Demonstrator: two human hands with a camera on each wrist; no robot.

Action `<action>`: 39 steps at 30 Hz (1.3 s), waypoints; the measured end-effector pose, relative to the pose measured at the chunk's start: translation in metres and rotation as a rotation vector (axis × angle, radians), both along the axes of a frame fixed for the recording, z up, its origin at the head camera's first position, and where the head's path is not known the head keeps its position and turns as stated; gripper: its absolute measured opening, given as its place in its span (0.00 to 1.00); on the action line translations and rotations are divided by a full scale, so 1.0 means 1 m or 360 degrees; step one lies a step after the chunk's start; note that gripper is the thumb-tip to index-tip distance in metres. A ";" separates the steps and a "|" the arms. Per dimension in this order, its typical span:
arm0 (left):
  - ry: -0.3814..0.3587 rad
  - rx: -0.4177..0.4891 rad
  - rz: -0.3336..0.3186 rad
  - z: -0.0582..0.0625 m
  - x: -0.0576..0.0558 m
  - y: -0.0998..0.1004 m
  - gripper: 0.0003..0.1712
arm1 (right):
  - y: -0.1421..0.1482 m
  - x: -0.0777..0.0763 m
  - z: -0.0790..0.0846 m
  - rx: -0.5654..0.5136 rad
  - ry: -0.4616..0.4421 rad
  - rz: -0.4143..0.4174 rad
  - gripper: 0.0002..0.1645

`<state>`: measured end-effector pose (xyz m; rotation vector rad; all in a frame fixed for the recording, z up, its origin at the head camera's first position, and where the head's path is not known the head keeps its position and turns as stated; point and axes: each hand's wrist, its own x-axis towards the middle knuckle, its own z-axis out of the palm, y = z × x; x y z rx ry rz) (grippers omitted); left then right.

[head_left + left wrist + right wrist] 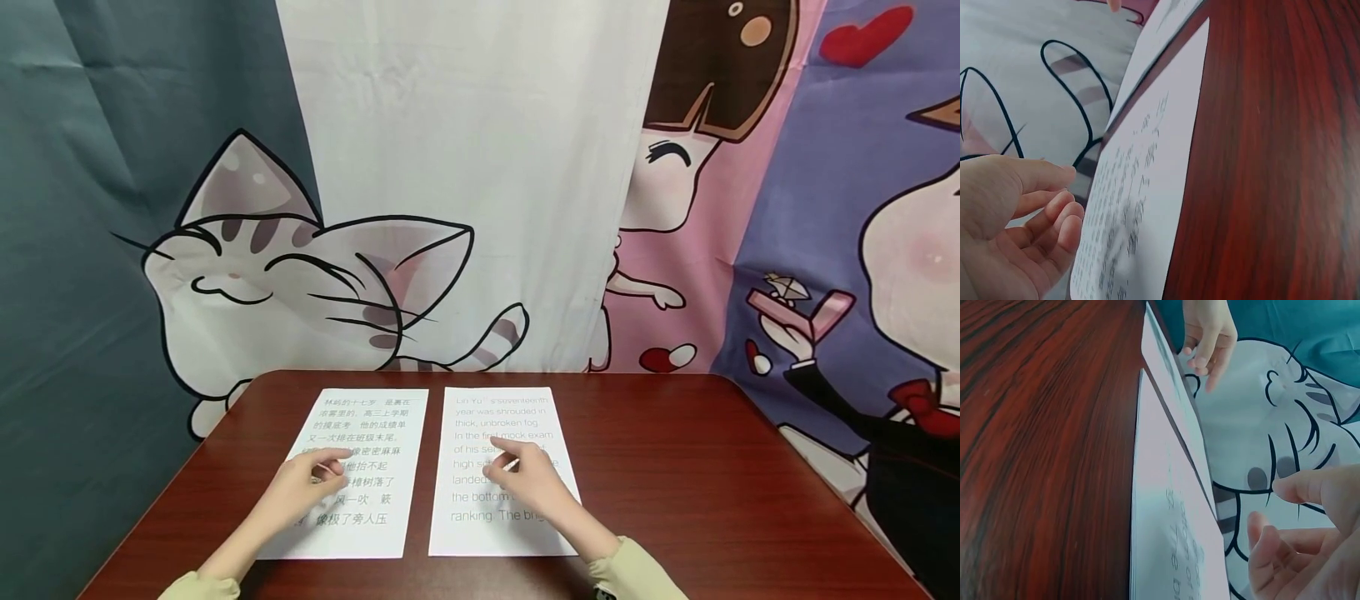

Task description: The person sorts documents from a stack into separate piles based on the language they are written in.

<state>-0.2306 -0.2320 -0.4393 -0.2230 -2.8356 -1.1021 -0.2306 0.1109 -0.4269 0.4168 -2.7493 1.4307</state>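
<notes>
Two printed white sheets lie side by side on the table. Above the sheet with Chinese text point(375, 533) hovers my left hand point(309, 483), its fingers loosely bent and nothing between them. My right hand point(528, 479) hangs over the sheet with English text point(480, 537) in a similar relaxed curl, also holding nothing. In the left wrist view, a gap shows between the left hand point(1029, 219) and the Chinese sheet point(1166, 162). The right wrist view shows the right hand point(1304, 537) raised beside the English sheet point(1154, 487), thumb and fingers apart.
The dark red wooden table point(660, 467) has rounded far corners. Close behind it hangs a cloth backdrop point(480, 125) printed with a cartoon cat and figures. Light green sleeves point(633, 571) cover my forearms. A narrow strip of table separates the sheets.
</notes>
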 end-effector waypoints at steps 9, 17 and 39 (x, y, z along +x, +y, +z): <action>0.0001 0.0073 -0.0016 0.000 -0.004 0.024 0.22 | 0.018 0.004 0.002 0.0044 0.0073 -0.0140 0.30; -0.0029 0.0167 -0.0021 -0.001 -0.001 0.046 0.24 | 0.036 0.007 0.002 0.0043 0.0111 -0.0256 0.28; 0.0040 0.0170 -0.0207 -0.009 0.001 0.084 0.25 | 0.079 0.020 -0.005 0.0321 0.0151 -0.0414 0.33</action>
